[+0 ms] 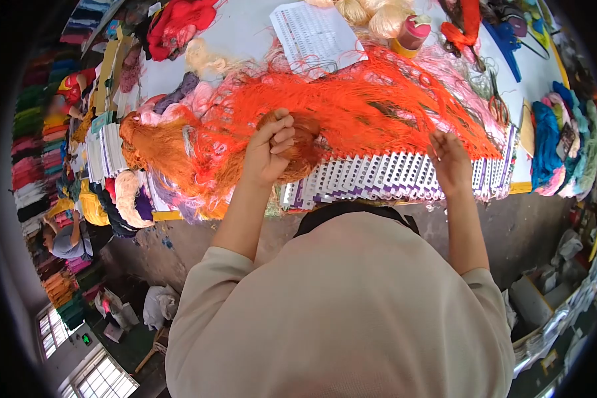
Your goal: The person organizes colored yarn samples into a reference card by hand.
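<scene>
My left hand [272, 149] is closed in a fist at a rust-brown hank of thread [304, 149], whose strands bunch up behind and beside the fingers. My right hand [450, 162] is at the right part of a row of white punched cards [371, 176], its fingers curled together; any strand between them is too fine to make out. Bright orange-red threads [371, 99] fan out over the table from the cards' holes. More rust-orange thread [159, 149] lies to the left of my left hand.
A printed sheet [315, 36] lies at the back beside a pink-topped cone of thread [412, 33]. Scissors [497, 107] rest at the right. Coloured hanks [547, 146] hang over the right edge. Another person [71, 240] is at the far left, near yarn-filled shelves [40, 152].
</scene>
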Tool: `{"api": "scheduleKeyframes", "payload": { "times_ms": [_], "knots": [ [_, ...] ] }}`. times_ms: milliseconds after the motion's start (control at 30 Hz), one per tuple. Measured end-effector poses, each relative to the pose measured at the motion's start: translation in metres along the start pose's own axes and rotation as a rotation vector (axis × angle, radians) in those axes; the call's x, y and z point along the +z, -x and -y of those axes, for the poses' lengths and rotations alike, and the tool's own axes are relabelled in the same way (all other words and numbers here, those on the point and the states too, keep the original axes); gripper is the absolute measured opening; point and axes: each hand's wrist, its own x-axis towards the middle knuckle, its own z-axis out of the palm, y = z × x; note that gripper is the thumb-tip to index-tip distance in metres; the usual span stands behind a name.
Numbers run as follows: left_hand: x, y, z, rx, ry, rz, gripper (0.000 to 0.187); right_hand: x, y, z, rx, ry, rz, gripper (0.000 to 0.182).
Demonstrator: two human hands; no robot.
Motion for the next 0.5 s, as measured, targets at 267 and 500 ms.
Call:
{"api": "scheduleKeyframes", "payload": {
  "times_ms": [267,500],
  "knots": [
    [0.013,0.002,0.021,-0.085,0.012,0.125,0.022,0.033,0.014,-0.021,0.134,-0.046,0.327,0.012],
    [0.004,0.006,0.014,-0.044,0.028,0.200,0.031,0.033,0.020,-0.021,0.231,-0.096,0.393,0.012]
  ]
}}
